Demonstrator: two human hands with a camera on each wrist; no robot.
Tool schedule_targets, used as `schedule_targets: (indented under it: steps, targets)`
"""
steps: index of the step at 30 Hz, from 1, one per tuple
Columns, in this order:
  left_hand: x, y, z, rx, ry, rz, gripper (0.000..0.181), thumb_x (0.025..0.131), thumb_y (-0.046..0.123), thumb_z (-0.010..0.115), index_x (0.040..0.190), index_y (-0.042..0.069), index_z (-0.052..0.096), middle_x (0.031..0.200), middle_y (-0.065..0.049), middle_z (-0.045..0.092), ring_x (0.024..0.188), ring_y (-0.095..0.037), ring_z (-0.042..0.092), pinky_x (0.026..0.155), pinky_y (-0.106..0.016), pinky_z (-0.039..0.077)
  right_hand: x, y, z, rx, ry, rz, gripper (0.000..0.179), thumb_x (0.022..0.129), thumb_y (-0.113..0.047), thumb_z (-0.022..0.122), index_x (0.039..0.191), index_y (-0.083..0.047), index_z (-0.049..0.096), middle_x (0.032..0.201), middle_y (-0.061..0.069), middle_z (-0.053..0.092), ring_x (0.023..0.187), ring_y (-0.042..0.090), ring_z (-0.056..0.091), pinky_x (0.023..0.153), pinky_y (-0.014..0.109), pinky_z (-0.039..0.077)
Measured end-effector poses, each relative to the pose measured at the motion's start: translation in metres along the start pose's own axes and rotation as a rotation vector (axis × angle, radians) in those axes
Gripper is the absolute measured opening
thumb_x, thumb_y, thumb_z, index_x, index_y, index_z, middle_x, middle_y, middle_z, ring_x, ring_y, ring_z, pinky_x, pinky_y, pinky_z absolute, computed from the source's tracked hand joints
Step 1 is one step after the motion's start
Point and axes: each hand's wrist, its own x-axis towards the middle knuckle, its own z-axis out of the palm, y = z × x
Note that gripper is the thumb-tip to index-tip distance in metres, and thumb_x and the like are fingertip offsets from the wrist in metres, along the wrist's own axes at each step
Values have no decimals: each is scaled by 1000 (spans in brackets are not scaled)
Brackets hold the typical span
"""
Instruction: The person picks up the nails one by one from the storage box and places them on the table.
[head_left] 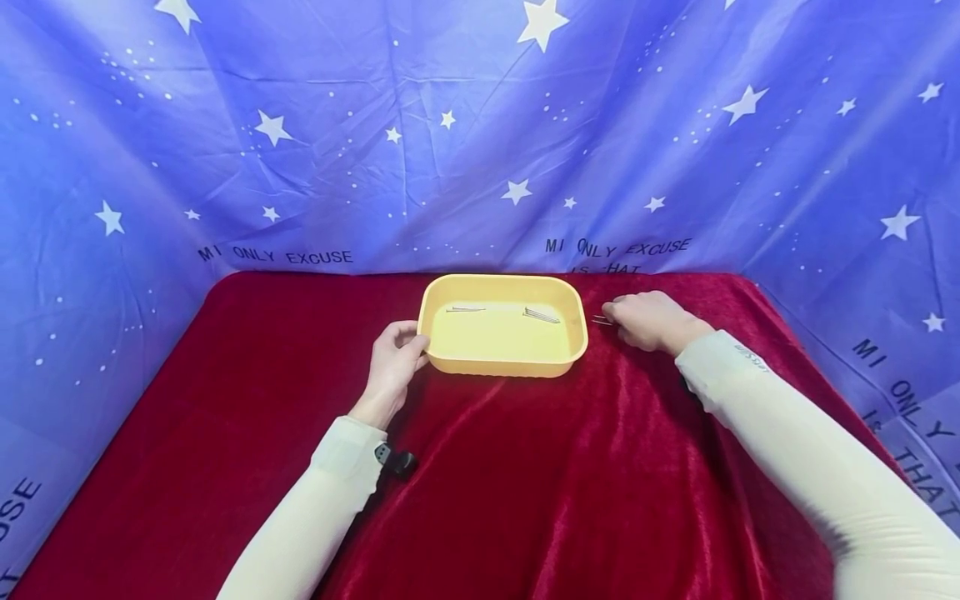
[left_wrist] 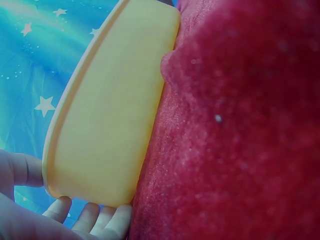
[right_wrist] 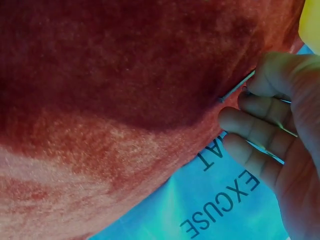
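In the head view, a yellow plastic tray [head_left: 502, 367] stands on the red cloth. My left hand [head_left: 392, 367] holds its left end; in the left wrist view the thumb meets the rim and the fingertips [left_wrist: 87, 215] rest along the outer wall. Inside the tray lie thin metal nails [head_left: 466, 310] at the left and a small bunch of nails [head_left: 541, 315] at the right. Just right of the tray, my right hand [head_left: 645, 321] pinches a nail [right_wrist: 237, 86] between thumb and index finger. More thin metal pieces [right_wrist: 265, 150] show across its other fingers.
Red velvety cloth [head_left: 480, 483] covers the table, with folds toward the front. A blue curtain with white stars [head_left: 405, 167] hangs behind and at both sides. A small black device [head_left: 397, 460] is strapped at the left wrist.
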Motion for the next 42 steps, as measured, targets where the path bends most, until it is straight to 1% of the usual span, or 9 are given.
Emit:
schedule_targets:
  steps: [11,22,29,39,42]
  targets:
    - [-1,0,0,-6,1,6,36,85,-1,54,120,-8,52,111,-22,57,99,-28,59,88,-39,52,-1,0,9,-4,0,-7,17,72,-1,62,72,-15,52,67,-1,51,59,23,55,55,45,49]
    - [1,0,0,-12,1,4,35,86,-2,54,120,-8,52,111,-23,57,98,-27,59,90,-41,52,-1,-1,8,-2,-14,6,17,72,-1,61,73,-15,52,68,0,52,62,25,57,56,46,49]
    - [1,0,0,-13,-1,6,36,85,-2,54,120,-8,52,112,-23,57,98,-27,59,89,-41,52,0,-1,4,1,-26,15,16,72,-2,62,74,-15,53,68,-1,53,62,24,56,54,46,49]
    - [-1,1,0,-11,-3,6,36,86,-1,54,121,-8,51,113,-24,56,99,-27,59,90,-41,51,0,0,0,12,-12,19,15,71,-1,61,75,-15,55,70,-1,54,63,25,57,55,46,49]
    - [0,0,0,-9,-1,5,36,86,-1,54,121,-8,51,112,-23,57,99,-27,59,90,-41,51,1,0,0,15,-11,17,16,71,-1,61,74,-15,54,69,-1,53,63,25,57,55,46,49]
